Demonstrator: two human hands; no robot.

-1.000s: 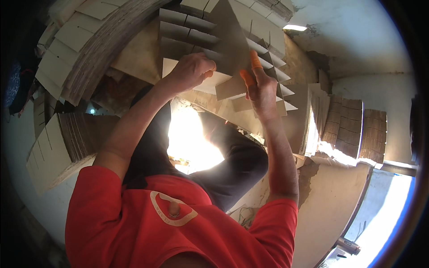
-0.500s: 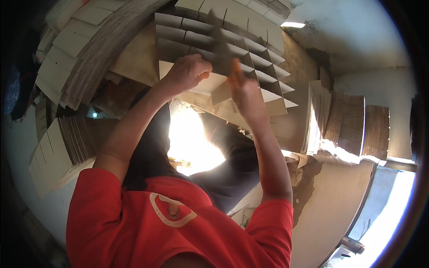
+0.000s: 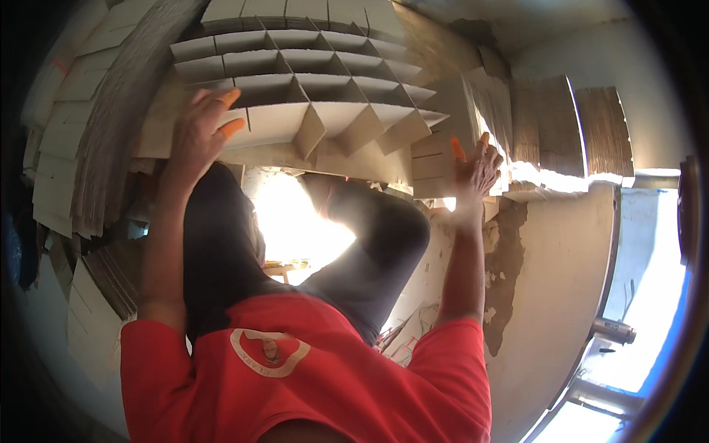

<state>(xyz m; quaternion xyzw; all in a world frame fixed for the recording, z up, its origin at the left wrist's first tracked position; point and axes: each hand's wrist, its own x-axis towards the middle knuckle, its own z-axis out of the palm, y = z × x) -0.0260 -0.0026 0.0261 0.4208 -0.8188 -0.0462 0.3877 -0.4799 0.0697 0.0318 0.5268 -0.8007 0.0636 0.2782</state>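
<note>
A grid of grey cardboard dividers [image 3: 332, 88] stands on a board in front of me, long strips running left to right with several cross strips slotted through them. The near ends of 3 cross strips jut toward me. My left hand [image 3: 198, 136] is at the grid's near left end, thumb and forefinger apart, both tipped with orange finger covers; whether they touch the front strip I cannot tell. My right hand [image 3: 476, 168] is off to the right of the grid, fingers apart and holding nothing visible. It is beside a slotted cardboard stack [image 3: 434, 164] and has orange-covered fingertips too.
Tall stacks of slotted cardboard strips [image 3: 122, 118] line the left side. More upright cardboard bundles [image 3: 543, 125] stand at the right, along the wall. Slotted pieces [image 3: 303, 10] lie behind the grid. My dark-trousered legs [image 3: 369, 229] are bent below the board, with bright light between them.
My right hand has left the blurred cross strip at the grid and moved right to the cardboard stack. My left hand has shifted left along the front strip and its fingers have spread.
</note>
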